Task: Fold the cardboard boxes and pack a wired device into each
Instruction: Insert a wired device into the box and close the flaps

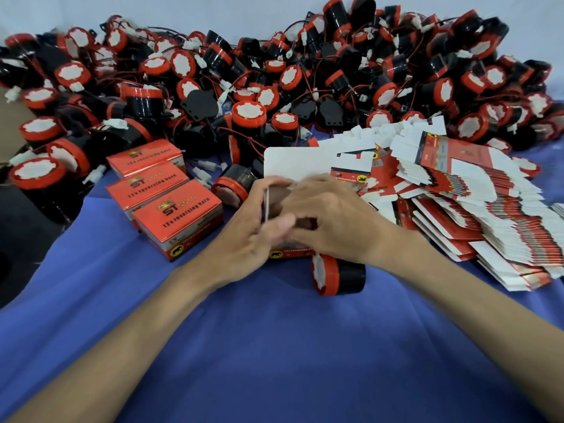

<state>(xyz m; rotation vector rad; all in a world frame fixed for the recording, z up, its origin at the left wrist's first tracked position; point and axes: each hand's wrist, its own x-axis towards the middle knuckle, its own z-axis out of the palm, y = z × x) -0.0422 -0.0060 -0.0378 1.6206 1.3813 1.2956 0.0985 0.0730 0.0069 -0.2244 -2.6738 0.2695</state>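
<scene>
Our blue cloth-covered table (274, 346), pale wall (213, 10) behind, black-and-red wired devices (274, 71) heaped along its far edge, our left hand (253, 218) curling fingers round a red cardboard box (290, 254), our right hand (332, 218) over it, grip blurred

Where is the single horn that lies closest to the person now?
In the head view, the single horn lies on its side on the blue cloth, right of centre, just below the right hand and the half-folded cardboard box.

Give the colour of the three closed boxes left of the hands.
The boxes are red with black and gold lettering; head view.
</scene>
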